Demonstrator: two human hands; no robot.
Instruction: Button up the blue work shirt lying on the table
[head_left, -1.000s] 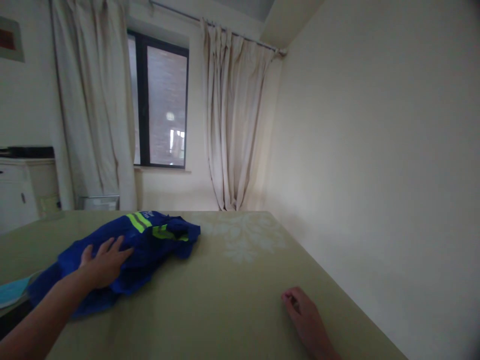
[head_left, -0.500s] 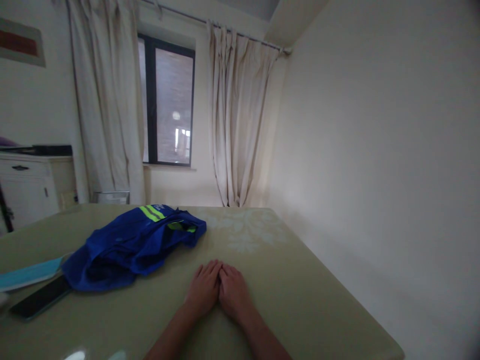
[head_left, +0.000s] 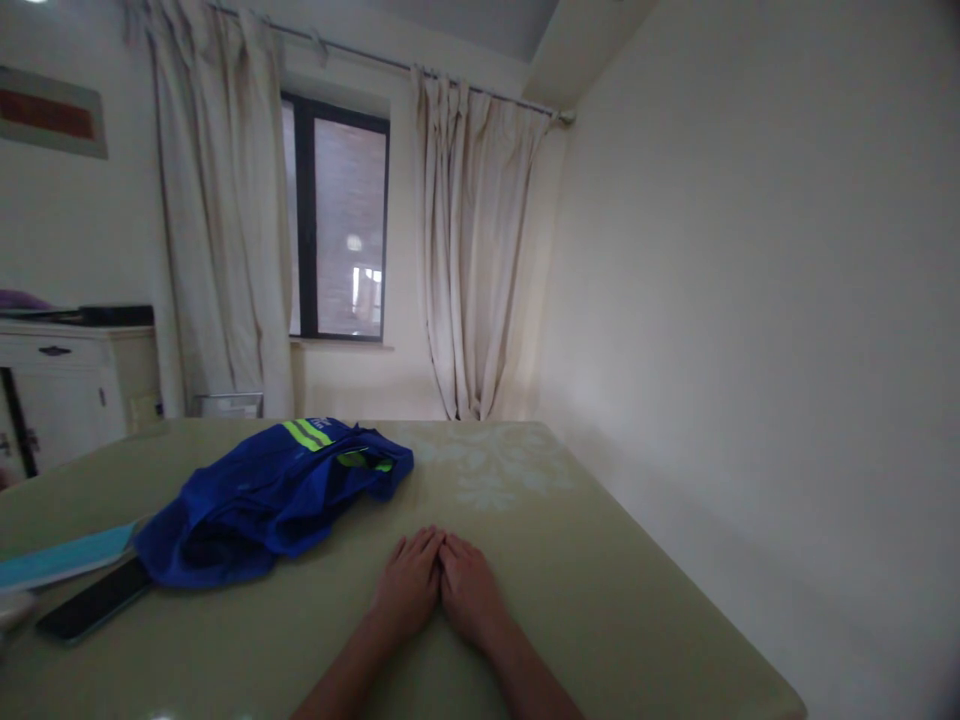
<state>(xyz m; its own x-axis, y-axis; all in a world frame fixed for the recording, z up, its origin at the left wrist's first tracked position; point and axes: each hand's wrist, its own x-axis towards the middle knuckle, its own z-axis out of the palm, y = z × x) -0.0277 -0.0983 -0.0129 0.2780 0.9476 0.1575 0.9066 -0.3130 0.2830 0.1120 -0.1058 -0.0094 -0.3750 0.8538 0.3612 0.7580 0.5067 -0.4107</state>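
My left hand (head_left: 409, 583) and my right hand (head_left: 468, 585) lie palm down on the green tabletop (head_left: 600, 600), side by side, with their fingertips touching. Both have their fingers laid flat, and nothing shows in either. Beyond them to the left is a crumpled blue garment (head_left: 247, 500) with yellow-green reflective stripes. A dark phone (head_left: 94, 600) sits at the garment's near left end, partly against it. Beside the phone is a light blue face mask (head_left: 67, 558).
A whitish object (head_left: 13, 608) is cut off at the left edge. Past the table are a white cabinet (head_left: 67, 400), curtains (head_left: 480, 250) and a window (head_left: 349, 230). A bare wall (head_left: 750, 300) runs along the right side.
The view has tilted up and turned slightly left, so the background sits lower in the picture. My hands stay resting together on the table.
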